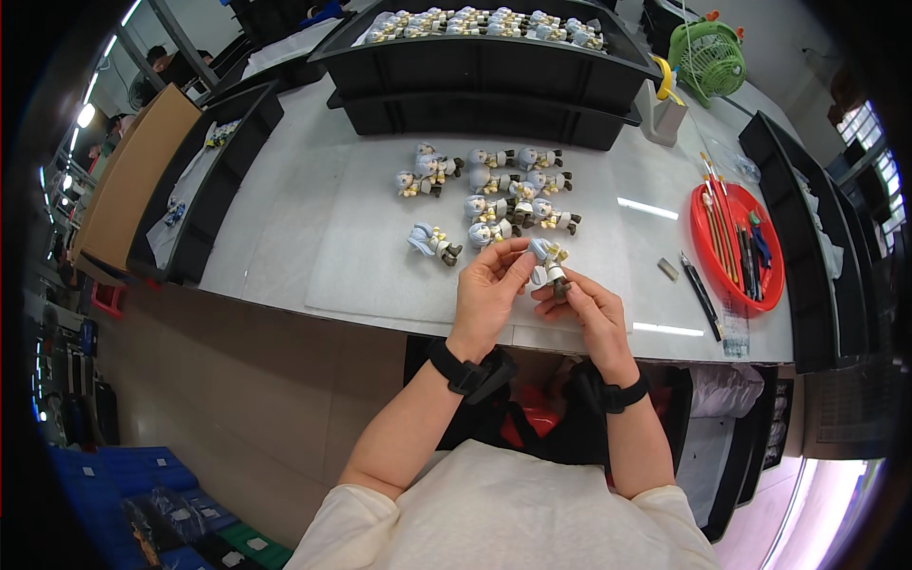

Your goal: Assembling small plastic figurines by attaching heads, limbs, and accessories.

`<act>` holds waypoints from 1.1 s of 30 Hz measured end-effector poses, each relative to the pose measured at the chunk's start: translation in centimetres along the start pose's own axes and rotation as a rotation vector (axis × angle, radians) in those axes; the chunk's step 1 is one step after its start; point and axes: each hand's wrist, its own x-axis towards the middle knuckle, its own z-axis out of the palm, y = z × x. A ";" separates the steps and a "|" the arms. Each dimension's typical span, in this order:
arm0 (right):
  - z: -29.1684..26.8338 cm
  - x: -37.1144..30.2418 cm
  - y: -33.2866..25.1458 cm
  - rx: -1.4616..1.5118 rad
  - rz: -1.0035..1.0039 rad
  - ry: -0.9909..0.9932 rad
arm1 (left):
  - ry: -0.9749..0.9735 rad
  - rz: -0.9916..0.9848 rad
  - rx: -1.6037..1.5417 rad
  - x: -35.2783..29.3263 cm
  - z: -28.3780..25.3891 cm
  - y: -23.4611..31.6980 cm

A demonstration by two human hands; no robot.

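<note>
Head view looks down on me at a white worktable [285, 237], with both of my hands raised just over its near edge. My left hand [486, 294] and my right hand [589, 309] meet around one small plastic figurine with a pale blue-grey head, white-and-yellow body and dark feet [549, 262]. My left fingertips [521, 258] pinch it at the head end; my right fingers are closed on the body and feet from below. Both hands grip the same piece, so neither is free.

At twelve o'clock from my hands, a loose cluster of matching figurines [503, 195] lies on a thin translucent mat [370, 256], the nearest ones just beyond my fingertips. Farther at twelve sits a stacked black plastic tray [484, 71] carrying rows of more of them. At three o'clock is a round red plastic dish [708, 249] holding fine brushes and pens, with a dark slim hand tool [701, 296] lying between the dish and my right hand. A green mesh desk fan [708, 57] stands at about one o'clock.

I judge this to be the handling of a single figure: turning it close to check or fit it. The next move would call for a firm pinch on the head while the other fingers rotate or press the body, without dropping it among the others.
</note>
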 end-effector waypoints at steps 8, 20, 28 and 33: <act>-0.1 0.0 0.0 -0.008 -0.009 -0.008 | 0.017 -0.015 0.034 0.1 0.1 0.1; 0.0 0.0 0.1 -0.001 -0.008 -0.005 | 0.025 -0.006 0.060 0.1 0.2 0.1; -0.1 0.0 0.4 -0.021 -0.009 0.010 | 0.021 0.001 0.024 0.1 0.1 -0.1; -0.1 0.0 0.5 -0.022 -0.010 0.008 | 0.013 0.008 0.036 0.0 0.1 0.0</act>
